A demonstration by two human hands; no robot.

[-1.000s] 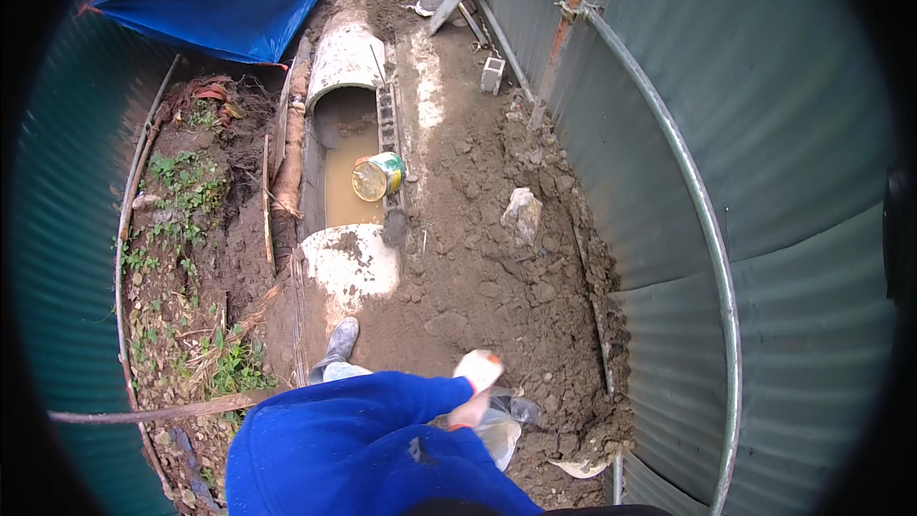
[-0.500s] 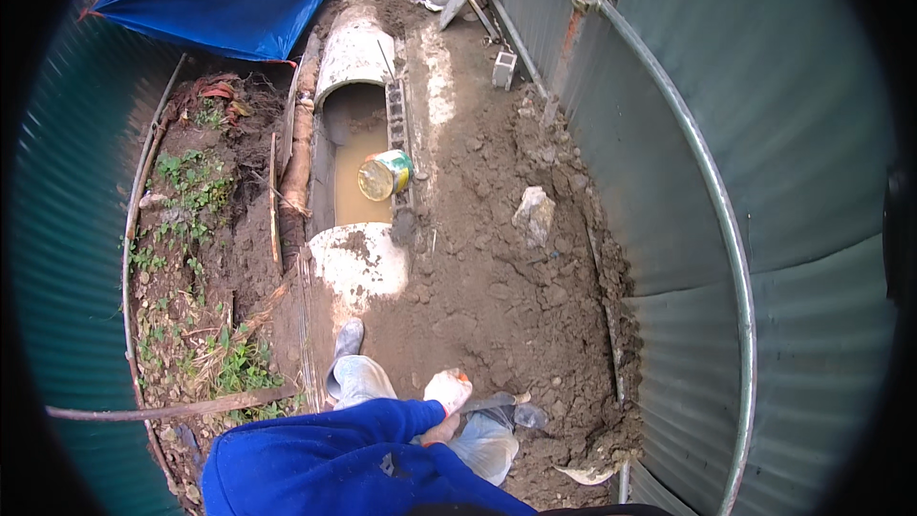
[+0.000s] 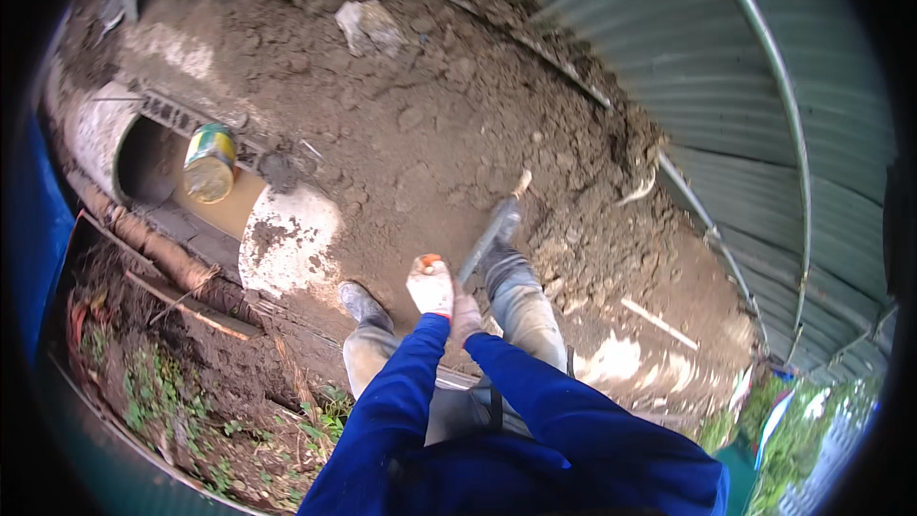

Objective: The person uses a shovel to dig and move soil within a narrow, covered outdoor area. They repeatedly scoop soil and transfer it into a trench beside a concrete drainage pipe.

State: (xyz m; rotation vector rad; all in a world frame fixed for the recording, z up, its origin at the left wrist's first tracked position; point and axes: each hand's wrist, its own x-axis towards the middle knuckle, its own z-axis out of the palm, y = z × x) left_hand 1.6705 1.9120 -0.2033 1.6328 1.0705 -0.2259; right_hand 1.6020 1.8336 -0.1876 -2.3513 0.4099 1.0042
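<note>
My left hand, in a white glove with a red cuff edge, is closed into a fist in front of my body. Something small and orange shows at the top of it; what the fist holds is hidden. Pressed against its right side is my right hand, also closed. A long grey bar-like tool runs up from the right hand, past my right boot, and ends in a pale tip. Its kind I cannot make out. My left boot stands on the mud to the left of the hands.
At left, a broken-open concrete pipe holds muddy water, with a tilted yellow-green bucket at its opening. A pale rock lies on the mud. Corrugated metal fencing with a pipe rail borders the right.
My view has swung to the right, so the pipe and bucket now appear farther left. Both sleeves show now. The hands stay together, and more of the grey tool is visible.
</note>
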